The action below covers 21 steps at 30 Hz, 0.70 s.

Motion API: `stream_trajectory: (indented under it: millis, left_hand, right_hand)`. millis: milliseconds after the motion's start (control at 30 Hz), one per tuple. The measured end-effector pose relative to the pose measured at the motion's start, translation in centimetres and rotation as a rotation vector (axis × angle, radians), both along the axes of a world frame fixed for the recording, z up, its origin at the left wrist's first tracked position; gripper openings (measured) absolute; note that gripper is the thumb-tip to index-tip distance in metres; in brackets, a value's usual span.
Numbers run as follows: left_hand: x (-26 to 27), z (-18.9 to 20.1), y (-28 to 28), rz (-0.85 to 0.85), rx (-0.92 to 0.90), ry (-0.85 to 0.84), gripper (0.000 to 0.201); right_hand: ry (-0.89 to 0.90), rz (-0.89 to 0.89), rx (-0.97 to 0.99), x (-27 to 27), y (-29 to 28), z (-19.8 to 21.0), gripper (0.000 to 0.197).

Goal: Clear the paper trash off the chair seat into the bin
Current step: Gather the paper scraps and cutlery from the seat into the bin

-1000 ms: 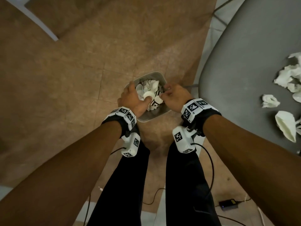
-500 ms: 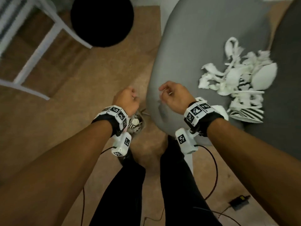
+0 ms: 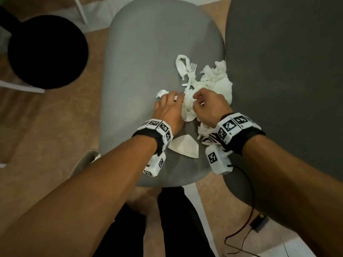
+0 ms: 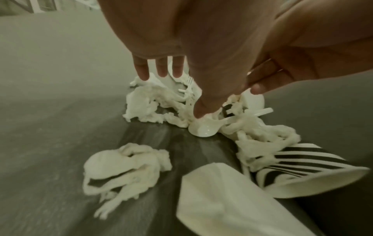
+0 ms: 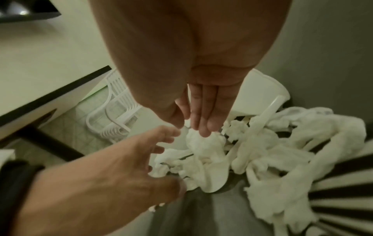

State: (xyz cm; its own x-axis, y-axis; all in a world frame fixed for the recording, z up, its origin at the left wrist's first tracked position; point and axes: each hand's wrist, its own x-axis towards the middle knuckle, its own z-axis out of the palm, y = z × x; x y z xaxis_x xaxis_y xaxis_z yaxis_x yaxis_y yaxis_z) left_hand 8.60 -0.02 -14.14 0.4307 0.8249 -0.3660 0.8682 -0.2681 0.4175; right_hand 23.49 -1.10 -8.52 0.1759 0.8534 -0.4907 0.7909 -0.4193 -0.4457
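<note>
A pile of white paper trash (image 3: 219, 80) with a plastic fork (image 3: 193, 68) lies on the grey chair seat (image 3: 144, 52). My left hand (image 3: 167, 102) reaches into the pile's left side with straight fingers, and its thumb presses on the scraps (image 4: 203, 127). My right hand (image 3: 202, 102) comes in from the right; its straight fingertips (image 5: 203, 127) touch a crumpled tissue (image 5: 203, 150). A striped paper cup (image 4: 302, 162) and a folded white piece (image 3: 185, 147) lie nearer me, below my wrists. The bin (image 3: 83, 162) shows only as a rim on the floor beside my left forearm.
A round black object (image 3: 46, 51) stands on the floor to the left. A dark grey surface (image 3: 287, 71) borders the seat on the right. A cable and a black adapter (image 3: 259, 222) lie on the floor at the lower right. A loose tissue (image 4: 125, 169) sits apart from the pile.
Both hands left the bin, swung right and up over the seat's edge, and now rest on the paper pile. The view turned from the bin to the chair.
</note>
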Motion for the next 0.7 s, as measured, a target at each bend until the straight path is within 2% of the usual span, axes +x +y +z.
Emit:
stream_trajectory:
  millis: [67,100,200,233,333,400,467,567,700]
  left_hand:
    - [-0.3,-1.4,1.1,-0.04,-0.046,0.11,0.084]
    - [-0.9,-2.1,1.5,-0.059,-0.064,0.153,0.078]
    - [-3.2,-3.3,2.4,0.005,-0.152,0.099,0.035]
    - [-3.9,-3.2,2.5,-0.003,-0.165,0.087,0.026]
    - [-5.6,-2.5,2.1,-0.008,-0.115,0.07,0.018]
    - [-6.4,-1.9,1.6,0.063,-0.102,0.027,0.022]
    - [-7.2,-1.5,1.2,0.136,-0.101,0.006,0.022]
    - [-8.2,-1.4,0.8,0.233,-0.096,-0.021,0.021]
    - [-9.8,-1.1,-0.4,0.343,-0.089,-0.086,0.02]
  right_hand:
    - [-0.06,0.12,-0.053,0.8,0.4,-0.9,0.043]
    - [-0.085,0.171,-0.063,1.0,0.5,-1.3,0.049]
    - [-0.134,0.271,-0.03,1.2,0.7,-2.4,0.066]
    - [-0.151,0.303,-0.021,1.1,0.7,-2.8,0.073]
    - [-0.242,0.429,-0.016,0.3,0.9,-4.0,0.087]
    - [-0.361,0.52,-0.036,-0.5,1.1,-4.9,0.082]
    - [-0.436,0.578,-0.037,-1.2,1.3,-5.6,0.068]
    - [-0.385,0.602,-0.046,-1.9,1.7,-5.8,0.041]
    - [-0.29,0.603,0.035,-3.3,1.7,-5.1,0.032]
